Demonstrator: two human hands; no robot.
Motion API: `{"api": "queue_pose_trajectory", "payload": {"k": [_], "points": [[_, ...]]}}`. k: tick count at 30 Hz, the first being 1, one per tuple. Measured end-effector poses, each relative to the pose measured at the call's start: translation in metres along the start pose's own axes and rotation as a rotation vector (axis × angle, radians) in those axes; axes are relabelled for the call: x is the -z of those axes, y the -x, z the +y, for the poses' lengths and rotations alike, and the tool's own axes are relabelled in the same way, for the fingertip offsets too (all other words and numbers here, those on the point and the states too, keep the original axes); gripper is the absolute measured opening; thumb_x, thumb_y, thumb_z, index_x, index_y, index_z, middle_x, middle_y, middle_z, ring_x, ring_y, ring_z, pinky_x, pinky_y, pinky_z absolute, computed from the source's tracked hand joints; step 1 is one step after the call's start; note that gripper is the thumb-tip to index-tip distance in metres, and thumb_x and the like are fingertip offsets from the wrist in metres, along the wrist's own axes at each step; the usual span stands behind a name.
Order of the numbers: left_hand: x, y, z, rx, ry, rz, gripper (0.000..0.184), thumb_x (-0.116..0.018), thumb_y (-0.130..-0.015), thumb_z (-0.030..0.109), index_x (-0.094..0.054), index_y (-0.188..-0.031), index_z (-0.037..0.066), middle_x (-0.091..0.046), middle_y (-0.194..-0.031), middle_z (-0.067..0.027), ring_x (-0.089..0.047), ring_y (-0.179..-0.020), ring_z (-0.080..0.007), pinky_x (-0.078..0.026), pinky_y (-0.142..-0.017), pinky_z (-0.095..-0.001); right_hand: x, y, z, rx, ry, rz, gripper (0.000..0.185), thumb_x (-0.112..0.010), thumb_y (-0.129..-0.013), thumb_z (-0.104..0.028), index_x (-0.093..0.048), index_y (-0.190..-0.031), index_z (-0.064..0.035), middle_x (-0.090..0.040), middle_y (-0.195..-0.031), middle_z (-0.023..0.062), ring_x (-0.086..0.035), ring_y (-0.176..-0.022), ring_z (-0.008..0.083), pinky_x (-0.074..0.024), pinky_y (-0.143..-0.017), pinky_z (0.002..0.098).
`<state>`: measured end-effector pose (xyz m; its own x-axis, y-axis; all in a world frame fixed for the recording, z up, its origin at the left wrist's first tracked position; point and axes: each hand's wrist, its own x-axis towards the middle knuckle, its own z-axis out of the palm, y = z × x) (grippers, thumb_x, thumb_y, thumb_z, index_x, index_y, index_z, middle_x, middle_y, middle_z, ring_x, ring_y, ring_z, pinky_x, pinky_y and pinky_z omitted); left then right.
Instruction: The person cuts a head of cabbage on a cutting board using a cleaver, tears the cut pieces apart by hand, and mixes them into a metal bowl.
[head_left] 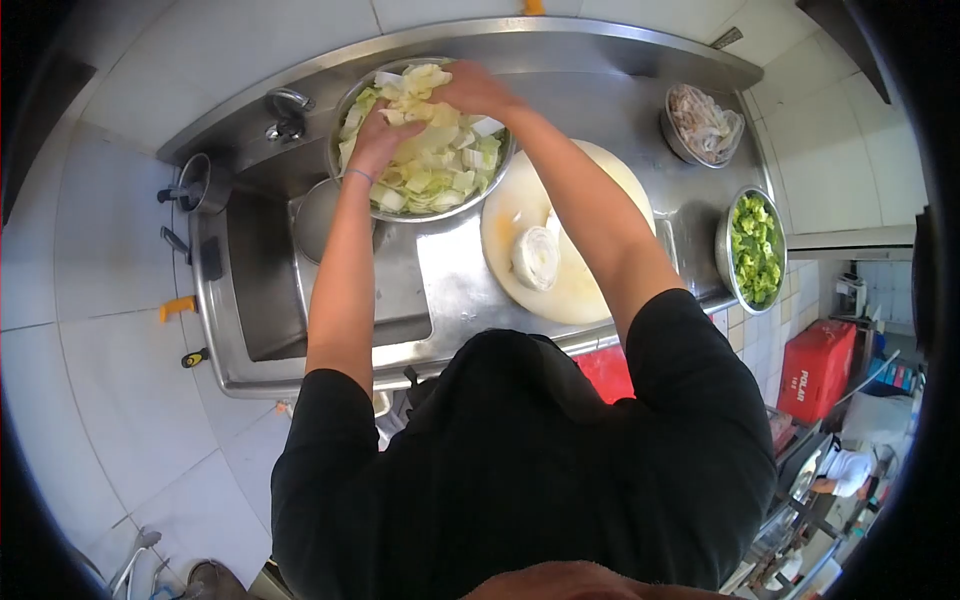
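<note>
You are working both hands, left and right, among cut cabbage in the metal bowl; leaves are hiding fingertips, so you cannot tell either grip's closure. Pieces are probably feeling light, crisp, slippery, favouring loose scooping from beneath. A red box is showing "POLAR".

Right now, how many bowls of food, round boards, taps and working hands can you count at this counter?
Bowls of food: 3 (leaf bowl, green-piece bowl, pale-strip bowl)
Round board: 1
Tap: 1
Working hands: 2 (left hand, right hand)
Total: 7
</note>
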<state>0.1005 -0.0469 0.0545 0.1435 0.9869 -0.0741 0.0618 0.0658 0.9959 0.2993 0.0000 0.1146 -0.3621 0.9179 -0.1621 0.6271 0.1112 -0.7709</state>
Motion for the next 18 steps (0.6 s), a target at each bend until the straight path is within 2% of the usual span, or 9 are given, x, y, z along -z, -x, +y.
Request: {"api": "queue_pose_trajectory", "payload": {"k": [1, 5, 7, 10, 11, 14, 15, 17, 18], "points": [[0.0, -0.001, 0.003, -0.022, 0.022, 0.014, 0.063, -0.075, -0.085, 0.005, -0.047, -0.141, 0.001, -0.063, -0.128, -0.0079, -0.062, -0.113, -0.0191, -0.05, -0.096, -0.0311, -0.002, -0.001, 0.001, -0.026, -0.157, -0.038, 0.044, -0.065, -0.082, -0.031, -0.07, -0.117, -0.0051, -0.069, -0.117, 0.02, -0.067, -0.105, 0.0365, -0.0529, -0.095, 0.0434], [-0.003, -0.005, 0.004, -0.183, 0.092, 0.005, 0.053, -0.073, -0.085, 0.001, -0.054, -0.135, 0.004, -0.065, -0.123, -0.0041, -0.062, -0.11, -0.0157, -0.05, -0.094, -0.0303, -0.016, 0.001, 0.001, 0.182, 0.018, 0.107, 0.048, -0.069, -0.08, -0.032, -0.07, -0.121, -0.0076, -0.069, -0.118, 0.0183, -0.066, -0.107, 0.0355, -0.0515, -0.097, 0.042], [-0.007, -0.003, 0.001, -0.198, -0.062, 0.173, 0.056, -0.077, -0.079, 0.003, -0.057, -0.131, 0.003, -0.066, -0.123, -0.0089, -0.064, -0.11, -0.0213, -0.051, -0.094, -0.0314, -0.036, -0.008, 0.007, 0.252, 0.145, 0.269, 0.051, -0.072, -0.078, -0.034, -0.069, -0.123, -0.01, -0.069, -0.119, 0.017, -0.065, -0.109, 0.0346, -0.051, -0.098, 0.0415], [-0.001, -0.008, -0.008, -0.226, -0.39, 0.368, 0.063, -0.082, -0.075, 0.01, -0.056, -0.133, 0.004, -0.066, -0.123, -0.0168, -0.065, -0.111, -0.0298, -0.051, -0.095, -0.0357, -0.046, -0.007, 0.007, 0.316, 0.359, 0.404, 0.054, -0.078, -0.076, -0.038, -0.071, -0.121, -0.0081, -0.072, -0.104, 0.0196, -0.068, -0.096, 0.0366, -0.054, -0.087, 0.0406], [0.004, -0.01, -0.016, -0.23, -0.514, 0.411, 0.066, -0.083, -0.075, 0.014, -0.056, -0.134, 0.005, -0.066, -0.123, -0.0195, -0.065, -0.112, -0.0327, -0.051, -0.096, -0.0376, -0.037, -0.005, 0.008, 0.228, 0.333, 0.194, 0.059, -0.079, -0.074, -0.043, -0.07, -0.122, -0.0098, -0.071, -0.11, 0.0193, -0.066, -0.103, 0.036, -0.0522, -0.091, 0.0412], [0.02, -0.013, -0.055, 0.023, -0.822, 0.271, 0.073, -0.084, -0.073, 0.024, -0.054, -0.137, 0.005, -0.063, -0.126, -0.0253, -0.06, -0.118, -0.0401, -0.049, -0.1, -0.044, -0.002, 0.022, 0.029, 0.309, 0.365, -0.104, 0.057, -0.077, -0.077, -0.043, -0.07, -0.122, -0.0097, -0.069, -0.117, 0.0183, -0.064, -0.112, 0.0325, -0.0502, -0.096, 0.041], [0.02, -0.013, -0.059, -0.074, -0.874, 0.285, 0.073, -0.083, -0.074, 0.027, -0.054, -0.137, 0.005, -0.062, -0.126, -0.0261, -0.059, -0.119, -0.0404, -0.048, -0.101, -0.0447, 0.009, 0.032, 0.044, 0.278, 0.448, -0.082, 0.051, -0.075, -0.08, -0.042, -0.071, -0.119, -0.0089, -0.068, -0.124, 0.0163, -0.062, -0.116, 0.0302, -0.0487, -0.098, 0.0408], [0.022, 0.006, -0.063, -0.262, -0.985, 0.324, 0.074, -0.082, -0.075, 0.031, -0.053, -0.138, 0.005, -0.061, -0.127, -0.0277, -0.056, -0.122, -0.041, -0.046, -0.103, -0.0462, 0.03, 0.05, 0.08, 0.106, 0.449, -0.126, 0.045, -0.075, -0.081, -0.033, -0.071, -0.119, -0.009, -0.07, -0.118, 0.0153, -0.065, -0.108, 0.0288, -0.0502, -0.094, 0.0392], [0.017, 0.021, -0.053, -0.309, -0.992, 0.342, 0.073, -0.082, -0.076, 0.03, -0.054, -0.138, 0.004, -0.061, -0.128, -0.0273, -0.055, -0.123, -0.0409, -0.045, -0.104, -0.0462, 0.039, 0.078, 0.089, 0.001, 0.326, -0.1, 0.042, -0.073, -0.081, -0.029, -0.07, -0.119, -0.0114, -0.069, -0.118, 0.0167, -0.064, -0.109, 0.0319, -0.0508, -0.093, 0.0397]]}}
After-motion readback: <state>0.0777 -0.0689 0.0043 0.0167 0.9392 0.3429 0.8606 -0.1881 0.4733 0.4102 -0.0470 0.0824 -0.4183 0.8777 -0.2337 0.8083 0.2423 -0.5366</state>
